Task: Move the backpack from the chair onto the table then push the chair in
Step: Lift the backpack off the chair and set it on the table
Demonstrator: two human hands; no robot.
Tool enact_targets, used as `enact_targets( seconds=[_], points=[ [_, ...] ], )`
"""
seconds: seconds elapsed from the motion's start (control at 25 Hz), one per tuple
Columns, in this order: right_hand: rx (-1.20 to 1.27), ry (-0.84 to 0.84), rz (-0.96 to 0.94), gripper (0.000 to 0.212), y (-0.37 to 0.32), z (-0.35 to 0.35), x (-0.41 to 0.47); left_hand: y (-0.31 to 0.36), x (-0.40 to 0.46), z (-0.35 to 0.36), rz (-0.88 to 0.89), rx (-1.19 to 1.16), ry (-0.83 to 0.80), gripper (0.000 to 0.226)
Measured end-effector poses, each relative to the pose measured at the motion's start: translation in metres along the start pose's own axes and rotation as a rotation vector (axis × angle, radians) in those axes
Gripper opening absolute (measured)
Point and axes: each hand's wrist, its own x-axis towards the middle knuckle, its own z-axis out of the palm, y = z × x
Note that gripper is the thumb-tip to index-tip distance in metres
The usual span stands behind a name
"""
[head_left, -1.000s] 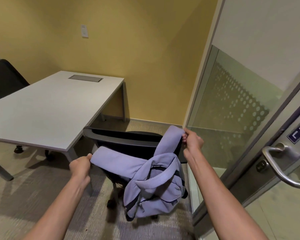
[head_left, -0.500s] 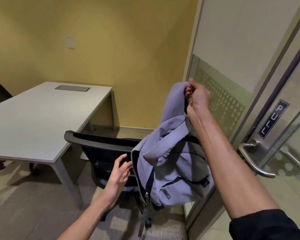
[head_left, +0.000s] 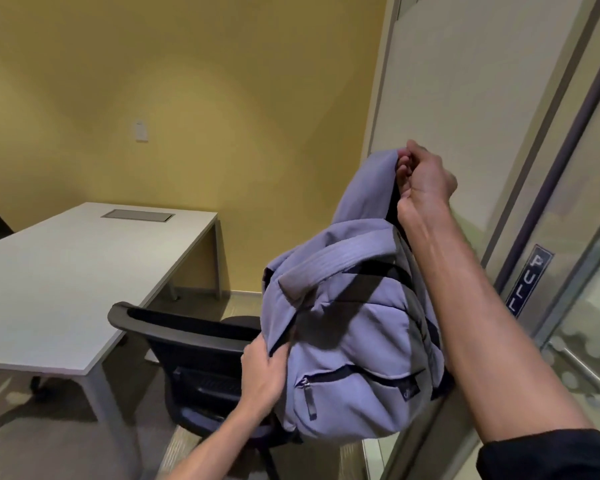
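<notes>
Hanging higher than half a second ago, the backpack (head_left: 354, 344) now fills the middle of the view, and the left hand (head_left: 265, 370), which was then open and reaching toward its side, has closed on the bag's left edge. A second ago both hands held one strap apiece with the bag sagging against the chair; now it is clear of the seat, in the air above and just right of the chair (head_left: 194, 358), not yet over the table (head_left: 66, 271). The right hand (head_left: 425, 176) is clenched around the top of one shoulder strap (head_left: 368, 188), raised above the bag so that the whole weight hangs from it, with the forearm running down the bag's right side. The left hand grips the fabric lower down, beside the front pocket's zip. The backpack is soft lavender cloth, padded and puffy, with dark zips and trim and a small label on the pocket; the second strap lies folded across its upper face. The chair is black, with a curved backrest rim and mesh back, standing pulled out from the table's near right corner. The table is a flat, pale rectangle on grey metal legs, with a grey inset panel (head_left: 137, 215) near its far edge. Behind stands a yellow wall; on the right a glass door bears a PULL sign (head_left: 529, 280).
</notes>
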Motion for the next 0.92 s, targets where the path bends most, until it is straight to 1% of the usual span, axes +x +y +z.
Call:
enact_targets(
  seconds=[0.04, 0.12, 0.16, 0.32, 0.44, 0.48, 0.52, 0.56, 0.6, 0.64, 0.68, 0.72, 0.76, 0.8, 0.84, 0.92],
  points=[
    [-0.034, 0.008, -0.021, 0.035, -0.001, -0.001, 0.004, 0.005, 0.009, 0.001, 0.007, -0.022, 0.050, 0.016],
    [-0.121, 0.034, -0.074, 0.036, -0.001, -0.007, 0.014, 0.019, 0.026, 0.001, -0.004, -0.041, 0.137, 0.032],
    [-0.179, 0.055, -0.099, 0.035, -0.001, -0.012, 0.020, 0.025, 0.034, 0.001, -0.020, -0.062, 0.163, 0.036],
    [-0.495, 0.142, -0.128, 0.031, 0.008, -0.040, 0.050, 0.053, 0.058, -0.006, -0.137, -0.211, 0.165, 0.031],
    [-0.923, 0.096, -0.263, 0.036, 0.023, -0.064, 0.065, 0.077, 0.078, -0.020, -0.145, -0.293, 0.173, 0.025],
    [-1.013, 0.061, -0.290, 0.038, 0.027, -0.070, 0.068, 0.086, 0.085, -0.024, -0.142, -0.303, 0.169, 0.022],
    [-1.074, -0.036, -0.285, 0.039, 0.031, -0.075, 0.070, 0.094, 0.091, -0.027, -0.143, -0.310, 0.166, 0.020],
    [-1.116, -0.196, -0.247, 0.037, 0.035, -0.078, 0.069, 0.101, 0.095, -0.031, -0.153, -0.322, 0.172, 0.019],
    [-1.117, -0.391, -0.185, 0.035, 0.039, -0.080, 0.067, 0.107, 0.099, -0.033, -0.174, -0.340, 0.180, 0.021],
    [-1.032, -0.566, -0.081, 0.040, 0.042, -0.083, 0.064, 0.112, 0.101, -0.035, -0.197, -0.365, 0.183, 0.022],
    [-0.870, -0.706, 0.053, 0.048, 0.045, -0.089, 0.061, 0.118, 0.103, -0.038, -0.207, -0.395, 0.180, 0.021],
    [-0.696, -0.811, 0.173, 0.052, 0.046, -0.098, 0.057, 0.124, 0.105, -0.040, -0.203, -0.429, 0.169, 0.019],
    [-0.578, -0.885, 0.255, 0.054, 0.048, -0.108, 0.053, 0.131, 0.108, -0.043, -0.194, -0.469, 0.158, 0.017],
    [-0.562, -0.949, 0.287, 0.054, 0.050, -0.119, 0.051, 0.138, 0.113, -0.046, -0.185, -0.519, 0.147, 0.016],
    [-0.617, -1.005, 0.272, 0.051, 0.052, -0.130, 0.047, 0.146, 0.120, -0.051, -0.183, -0.577, 0.129, 0.015],
    [-0.716, -1.075, 0.156, 0.045, 0.060, -0.144, 0.045, 0.162, 0.137, -0.059, -0.187, -0.683, 0.070, 0.024]
  ],
)
